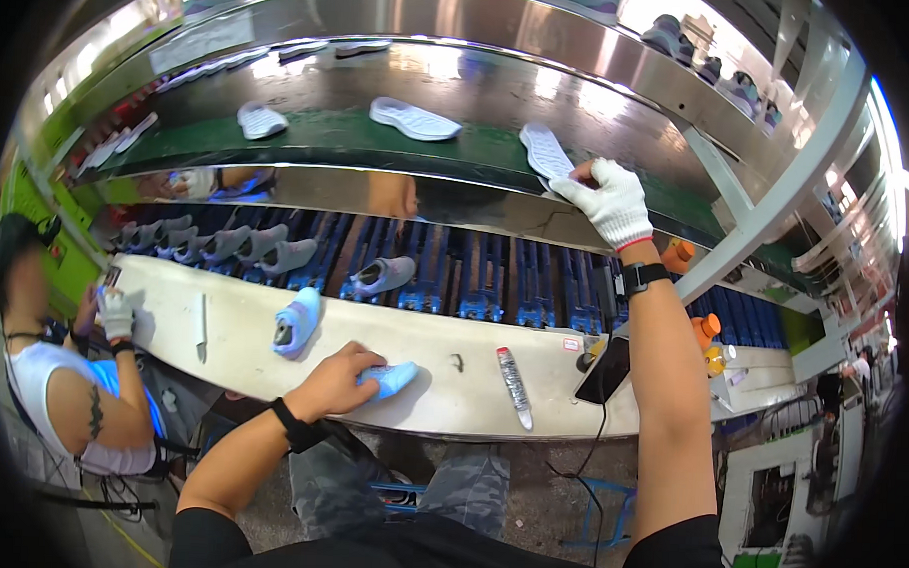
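Note:
My bare left hand (336,378) rests on a light blue shoe (391,378) lying on the white workbench (242,347), fingers closed around it. My right hand (610,197), in a white knit glove, reaches up to the green conveyor belt (330,134) and grips the near end of a white shoe sole (543,150). Another light blue shoe (296,322) stands on the bench left of my left hand. Two more white soles (413,119) (260,120) lie further along the belt.
A lower conveyor of blue rails (475,280) carries grey shoes (380,276). A plastic bottle (514,386), a black phone with cable (604,371) and orange-capped bottles (706,328) sit on the bench. A person (66,371) works at the left. A metal post (768,205) slants at right.

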A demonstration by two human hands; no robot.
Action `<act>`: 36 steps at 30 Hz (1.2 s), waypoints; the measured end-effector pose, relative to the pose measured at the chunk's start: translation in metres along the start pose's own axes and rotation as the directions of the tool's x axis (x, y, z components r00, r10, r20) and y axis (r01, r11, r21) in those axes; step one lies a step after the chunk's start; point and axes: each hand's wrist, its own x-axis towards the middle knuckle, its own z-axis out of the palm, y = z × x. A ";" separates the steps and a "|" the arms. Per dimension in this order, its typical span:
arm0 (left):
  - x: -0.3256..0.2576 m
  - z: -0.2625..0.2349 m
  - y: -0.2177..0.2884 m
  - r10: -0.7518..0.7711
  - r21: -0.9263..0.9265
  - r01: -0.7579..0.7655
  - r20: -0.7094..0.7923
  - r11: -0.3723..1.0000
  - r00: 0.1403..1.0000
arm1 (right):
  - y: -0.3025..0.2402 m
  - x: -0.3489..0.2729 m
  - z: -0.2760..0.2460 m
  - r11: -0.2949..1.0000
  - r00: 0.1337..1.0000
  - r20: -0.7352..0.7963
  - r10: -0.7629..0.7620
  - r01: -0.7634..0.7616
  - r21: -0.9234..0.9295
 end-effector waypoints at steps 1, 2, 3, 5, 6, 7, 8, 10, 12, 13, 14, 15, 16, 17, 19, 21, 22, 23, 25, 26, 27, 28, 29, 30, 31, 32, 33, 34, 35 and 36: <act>-0.001 0.007 -0.004 0.143 0.177 -0.126 -0.083 0.976 0.986 | 0.001 -0.001 0.005 0.999 0.999 -0.024 -0.041 0.041 0.015; 0.001 0.016 0.009 0.282 0.351 -0.223 -0.126 0.909 0.951 | 0.000 -0.009 0.012 0.997 0.997 -0.035 -0.071 0.072 0.033; -0.002 0.025 0.019 0.311 0.436 -0.240 -0.098 0.867 0.945 | -0.010 -0.014 0.018 0.996 0.996 -0.056 -0.075 0.078 0.050; 0.018 0.045 0.030 0.279 0.503 -0.268 0.054 0.822 0.959 | -0.012 -0.026 0.013 0.987 0.983 -0.114 -0.144 0.151 0.055; 0.026 0.053 0.025 0.227 0.539 -0.261 0.131 0.801 0.965 | -0.014 -0.035 0.017 0.979 0.975 -0.133 -0.179 0.189 0.071; 0.025 0.053 0.030 0.316 0.460 -0.311 0.068 0.831 0.946 | -0.023 -0.050 0.014 0.934 0.910 -0.213 -0.357 0.353 -0.056; 0.024 0.049 0.038 0.402 0.384 -0.369 -0.006 0.846 0.916 | -0.036 -0.069 0.004 0.848 0.804 -0.271 -0.529 0.493 -0.195; 0.008 0.047 0.047 0.514 0.234 -0.470 -0.185 0.851 0.838 | -0.075 -0.116 -0.006 0.773 0.716 -0.293 -0.634 0.587 -0.239; -0.014 0.057 0.056 0.568 0.081 -0.588 -0.393 0.805 0.723 | -0.087 -0.168 -0.005 0.779 0.706 -0.390 -0.591 0.626 -0.045; -0.023 0.068 0.050 0.572 0.027 -0.620 -0.420 0.784 0.705 | -0.086 -0.194 0.002 0.816 0.847 -0.364 -0.387 0.498 0.293; -0.031 0.074 0.049 0.562 0.047 -0.607 -0.440 0.793 0.700 | -0.082 -0.222 0.014 0.752 0.950 -0.261 -0.171 0.297 0.589; -0.035 0.079 0.048 0.554 0.064 -0.596 -0.458 0.800 0.695 | -0.069 -0.254 0.036 0.651 0.970 -0.236 0.051 0.147 0.745; -0.043 0.080 0.047 0.539 0.081 -0.574 -0.471 0.815 0.698 | -0.067 -0.275 0.054 0.785 0.950 -0.225 0.216 -0.033 0.618; -0.054 0.076 0.047 0.498 0.106 -0.523 -0.509 0.846 0.702 | -0.073 -0.299 0.066 0.653 0.960 -0.025 0.278 -0.170 0.738; -0.065 0.063 0.048 0.427 0.158 -0.409 -0.520 0.899 0.740 | -0.098 -0.332 0.091 0.364 0.931 0.249 0.266 -0.337 0.868; -0.077 0.058 0.057 0.158 -0.090 -0.226 -0.473 0.970 0.867 | -0.131 -0.347 0.117 0.277 0.944 0.295 0.146 -0.325 0.904; -0.083 0.064 0.056 0.065 -0.246 -0.197 -0.460 0.949 0.886 | -0.145 -0.352 0.128 0.327 0.962 0.265 0.072 -0.274 0.904; -0.086 0.070 0.056 -0.023 -0.392 -0.170 -0.443 0.904 0.896 | -0.152 -0.357 0.138 0.318 0.956 0.287 0.063 -0.292 0.902; -0.093 0.075 0.053 -0.053 -0.522 -0.206 -0.438 0.828 0.897 | -0.165 -0.363 0.154 0.316 0.966 0.248 0.075 -0.258 0.913; -0.093 0.074 0.052 0.017 -0.453 -0.252 -0.461 0.855 0.887 | -0.165 -0.364 0.161 0.375 0.981 0.182 0.060 -0.191 0.907; -0.092 0.071 0.051 0.089 -0.381 -0.298 -0.478 0.875 0.874 | -0.164 -0.365 0.164 0.416 0.985 0.166 0.058 -0.175 0.893; -0.093 0.069 0.051 0.162 -0.307 -0.343 -0.488 0.888 0.857 | -0.165 -0.364 0.165 0.455 0.987 0.150 0.055 -0.158 0.876; -0.093 0.070 0.056 0.095 -0.404 -0.300 -0.454 0.864 0.886 | -0.163 -0.362 0.165 0.498 0.990 0.136 0.044 -0.140 0.856; -0.091 0.072 0.057 0.108 -0.366 -0.300 -0.462 0.881 0.881 | -0.161 -0.362 0.167 0.517 0.994 0.107 0.029 -0.107 0.849; -0.089 0.073 0.057 0.121 -0.326 -0.298 -0.468 0.897 0.875 | -0.158 -0.363 0.170 0.535 0.997 0.078 0.014 -0.074 0.842; -0.086 0.073 0.057 0.134 -0.286 -0.298 -0.478 0.911 0.868 | -0.155 -0.363 0.172 0.553 0.999 0.049 -0.006 -0.038 0.832; -0.084 0.073 0.056 0.145 -0.269 -0.301 -0.475 0.915 0.868 | -0.153 -0.364 0.172 0.545 0.999 0.051 -0.011 -0.037 0.837; -0.083 0.072 0.055 0.157 -0.253 -0.304 -0.473 0.919 0.867 | -0.151 -0.364 0.172 0.537 0.998 0.053 -0.015 -0.036 0.842; -0.084 0.072 0.054 0.166 -0.236 -0.303 -0.466 0.923 0.869 | -0.151 -0.366 0.173 0.527 0.998 0.056 -0.016 -0.039 0.849; -0.083 0.073 0.053 0.163 -0.237 -0.299 -0.463 0.924 0.871 | -0.150 -0.366 0.173 0.536 0.998 0.057 -0.021 -0.037 0.843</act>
